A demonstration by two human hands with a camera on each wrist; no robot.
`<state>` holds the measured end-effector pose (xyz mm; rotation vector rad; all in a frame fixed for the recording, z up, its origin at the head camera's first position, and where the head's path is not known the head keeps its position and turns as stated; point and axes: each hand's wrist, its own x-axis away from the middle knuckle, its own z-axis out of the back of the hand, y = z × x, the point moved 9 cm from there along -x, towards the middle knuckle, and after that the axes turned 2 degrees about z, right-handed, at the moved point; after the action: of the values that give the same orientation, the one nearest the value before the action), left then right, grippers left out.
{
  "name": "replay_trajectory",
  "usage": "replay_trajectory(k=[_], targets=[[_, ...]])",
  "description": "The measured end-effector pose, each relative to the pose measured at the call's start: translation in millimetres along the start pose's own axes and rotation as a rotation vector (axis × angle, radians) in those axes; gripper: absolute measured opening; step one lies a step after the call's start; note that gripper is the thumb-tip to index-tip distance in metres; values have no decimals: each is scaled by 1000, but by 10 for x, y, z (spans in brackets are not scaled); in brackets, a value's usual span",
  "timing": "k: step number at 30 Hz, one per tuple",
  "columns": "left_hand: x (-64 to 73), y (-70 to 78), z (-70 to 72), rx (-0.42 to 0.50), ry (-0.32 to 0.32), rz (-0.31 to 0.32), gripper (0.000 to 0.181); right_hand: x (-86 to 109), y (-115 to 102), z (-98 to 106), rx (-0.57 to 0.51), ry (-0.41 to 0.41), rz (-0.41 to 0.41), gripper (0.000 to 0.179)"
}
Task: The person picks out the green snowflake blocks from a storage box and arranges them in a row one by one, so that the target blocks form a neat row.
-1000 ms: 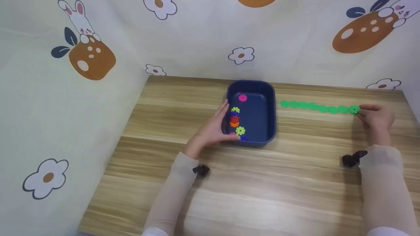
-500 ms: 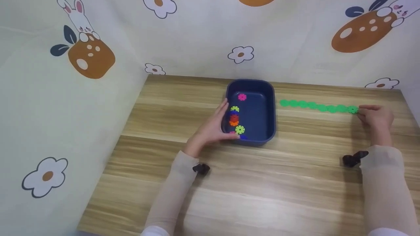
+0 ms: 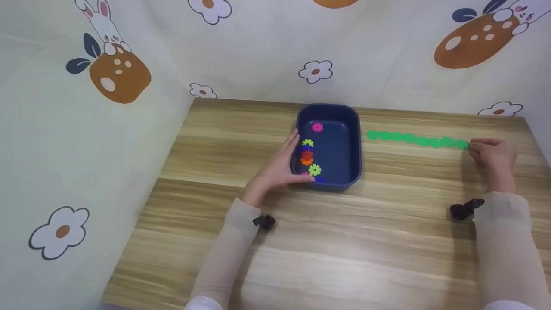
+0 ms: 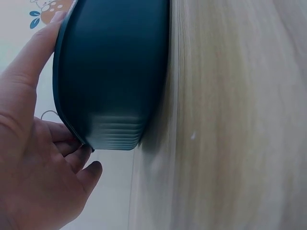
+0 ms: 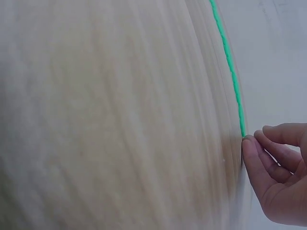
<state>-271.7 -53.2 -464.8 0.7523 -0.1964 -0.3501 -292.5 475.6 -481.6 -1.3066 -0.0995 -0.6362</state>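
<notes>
My left hand (image 3: 277,168) holds the near left part of a dark blue plastic bin (image 3: 355,129), its thumb over the near rim and its fingers along the left wall. The left wrist view has the bin's outer wall (image 4: 112,72) beside that hand, with the rim at the fingers. Over at the right, my right hand (image 3: 495,155) pinches the right end of a row of joined green snowflake discs (image 3: 411,138) between thumb and fingertips. Seen edge-on in the right wrist view, the green row (image 5: 232,72) is a thin strip ending at the fingertips.
Inside the bin lie several loose snowflake discs, among them a pink one (image 3: 317,127), an orange one (image 3: 306,161) and a yellow-green one (image 3: 314,170). The wooden table (image 3: 318,249) meets a patterned cloth backdrop (image 3: 254,51) behind the bin.
The rightmost disc of the green row has tilted or turned in my right fingertips and shows less of its face. My left hand and the bin keep their place.
</notes>
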Motion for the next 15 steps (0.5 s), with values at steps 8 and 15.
replay_trajectory(k=[8, 15], targets=[[-14, 1, -1, -4, 6, -4, 127, -14, 45, 29, -39, 17, -27, 20], [-6, 11, 20, -4, 11, -7, 126, 23, 34, 25, -127, 5, -4, 22]])
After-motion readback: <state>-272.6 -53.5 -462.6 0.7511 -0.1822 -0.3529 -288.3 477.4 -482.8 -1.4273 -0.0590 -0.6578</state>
